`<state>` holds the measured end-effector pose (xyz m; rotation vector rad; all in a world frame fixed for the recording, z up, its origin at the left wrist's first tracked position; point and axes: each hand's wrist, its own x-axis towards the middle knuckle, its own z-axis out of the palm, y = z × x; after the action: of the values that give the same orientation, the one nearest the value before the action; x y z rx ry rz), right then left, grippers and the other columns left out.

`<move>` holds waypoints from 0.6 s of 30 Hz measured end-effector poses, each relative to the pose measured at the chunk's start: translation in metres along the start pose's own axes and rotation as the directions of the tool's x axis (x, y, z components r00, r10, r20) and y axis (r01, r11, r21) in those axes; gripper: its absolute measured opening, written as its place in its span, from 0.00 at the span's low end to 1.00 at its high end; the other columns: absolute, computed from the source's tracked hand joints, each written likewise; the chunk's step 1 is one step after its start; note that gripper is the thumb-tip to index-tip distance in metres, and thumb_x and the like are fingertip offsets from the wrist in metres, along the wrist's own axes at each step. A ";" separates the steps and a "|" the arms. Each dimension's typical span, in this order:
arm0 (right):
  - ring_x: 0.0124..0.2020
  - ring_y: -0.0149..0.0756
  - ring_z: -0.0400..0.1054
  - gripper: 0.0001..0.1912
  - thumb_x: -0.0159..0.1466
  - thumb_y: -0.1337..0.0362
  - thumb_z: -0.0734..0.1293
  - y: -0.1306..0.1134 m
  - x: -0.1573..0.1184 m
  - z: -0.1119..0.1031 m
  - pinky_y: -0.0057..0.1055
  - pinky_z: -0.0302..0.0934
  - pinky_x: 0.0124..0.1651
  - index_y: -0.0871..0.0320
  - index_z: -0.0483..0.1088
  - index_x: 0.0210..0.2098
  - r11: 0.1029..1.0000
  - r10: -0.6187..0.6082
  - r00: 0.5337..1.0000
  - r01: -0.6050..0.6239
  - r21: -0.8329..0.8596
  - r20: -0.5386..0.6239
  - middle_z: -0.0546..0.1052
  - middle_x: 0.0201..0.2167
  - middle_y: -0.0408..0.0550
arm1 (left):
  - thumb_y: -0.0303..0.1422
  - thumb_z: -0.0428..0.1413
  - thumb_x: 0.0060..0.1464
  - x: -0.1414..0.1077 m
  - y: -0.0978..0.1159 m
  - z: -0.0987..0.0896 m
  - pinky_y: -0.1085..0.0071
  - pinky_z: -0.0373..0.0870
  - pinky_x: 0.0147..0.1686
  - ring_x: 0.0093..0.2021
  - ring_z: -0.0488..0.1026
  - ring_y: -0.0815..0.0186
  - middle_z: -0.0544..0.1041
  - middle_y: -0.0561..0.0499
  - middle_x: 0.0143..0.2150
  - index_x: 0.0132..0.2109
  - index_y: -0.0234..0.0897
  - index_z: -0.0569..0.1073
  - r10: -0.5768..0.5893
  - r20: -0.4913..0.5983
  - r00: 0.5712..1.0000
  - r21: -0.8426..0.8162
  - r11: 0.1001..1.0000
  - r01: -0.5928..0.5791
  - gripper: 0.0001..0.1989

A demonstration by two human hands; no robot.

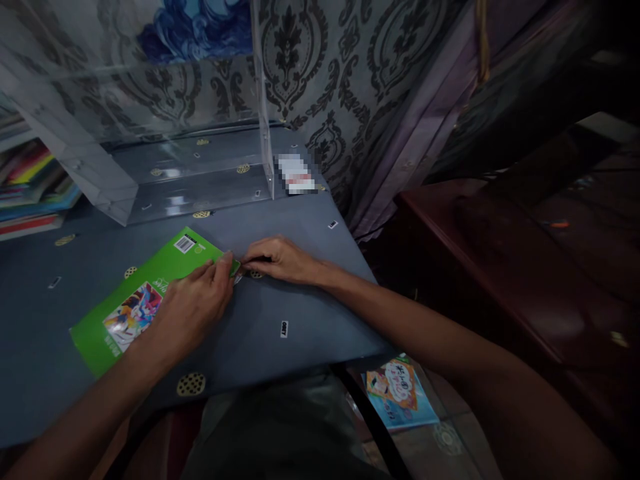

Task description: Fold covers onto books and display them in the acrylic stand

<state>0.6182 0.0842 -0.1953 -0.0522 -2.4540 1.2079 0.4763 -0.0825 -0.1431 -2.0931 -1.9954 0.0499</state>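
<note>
A green book (165, 267) with a barcode and a colourful cartoon picture lies at a slant on the blue-grey patterned tabletop (310, 293). My left hand (197, 297) lies across its near side and grips the right-hand corner between thumb and fingers. Just beyond that corner, my right hand (285, 259) is closed in a pinch. Something small, perhaps clear and shiny, shows between the two hands, but I cannot make out what the right fingers hold. Part of the book is hidden under my left hand and forearm.
A clear plastic shelf (267, 147) stands at the back of the table. Stacked books (35, 180) are at the left, and a blurred white item (297, 175) lies by the shelf. A blue booklet (400, 393) is on the floor; a dark red wooden surface (480, 267) is at right.
</note>
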 end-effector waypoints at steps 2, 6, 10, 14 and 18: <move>0.35 0.31 0.73 0.07 0.70 0.70 0.66 -0.001 0.000 0.000 0.26 0.62 0.41 0.61 0.78 0.38 1.000 -0.002 1.000 0.002 0.000 0.001 0.80 0.33 0.45 | 0.31 0.47 0.68 0.000 0.000 -0.001 0.66 0.74 0.29 0.40 0.83 0.51 0.83 0.37 0.42 0.61 0.30 0.69 -0.001 0.011 1.000 0.004 1.000 0.001 0.18; 0.34 0.31 0.73 0.08 0.69 0.72 0.65 -0.002 0.000 -0.001 0.25 0.63 0.41 0.61 0.78 0.38 1.000 -0.024 1.000 0.024 -0.010 0.003 0.80 0.33 0.45 | 0.30 0.48 0.68 0.000 -0.001 -0.001 0.65 0.74 0.29 0.39 0.82 0.51 0.83 0.38 0.40 0.61 0.30 0.69 0.009 0.012 1.000 0.012 1.000 -0.009 0.18; 0.36 0.32 0.74 0.07 0.68 0.72 0.66 -0.001 0.001 -0.001 0.26 0.63 0.42 0.61 0.78 0.38 1.000 -0.022 1.000 0.022 -0.014 -0.003 0.81 0.34 0.46 | 0.30 0.49 0.67 -0.001 -0.001 0.001 0.66 0.74 0.29 0.39 0.83 0.51 0.83 0.38 0.40 0.61 0.29 0.68 0.013 -0.008 1.000 0.025 1.000 -0.013 0.18; 0.35 0.32 0.74 0.07 0.67 0.71 0.66 -0.004 0.001 -0.001 0.27 0.64 0.42 0.61 0.78 0.38 1.000 0.014 1.000 -0.014 -0.018 -0.001 0.81 0.33 0.46 | 0.30 0.50 0.67 -0.001 -0.001 0.003 0.67 0.73 0.28 0.39 0.83 0.52 0.84 0.38 0.40 0.61 0.29 0.68 0.013 -0.032 0.999 0.045 0.999 -0.012 0.18; 0.33 0.32 0.72 0.08 0.69 0.66 0.67 -0.005 0.001 -0.001 0.27 0.62 0.39 0.62 0.78 0.37 0.999 0.053 0.998 -0.053 -0.006 -0.014 0.80 0.31 0.45 | 0.30 0.49 0.67 0.000 -0.001 0.003 0.67 0.73 0.27 0.38 0.83 0.52 0.84 0.39 0.40 0.61 0.30 0.68 0.008 -0.030 1.000 0.015 1.000 -0.007 0.18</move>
<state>0.6182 0.0821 -0.1902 -0.1279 -2.4595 1.2179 0.4746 -0.0823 -0.1456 -2.0801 -1.9645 0.0340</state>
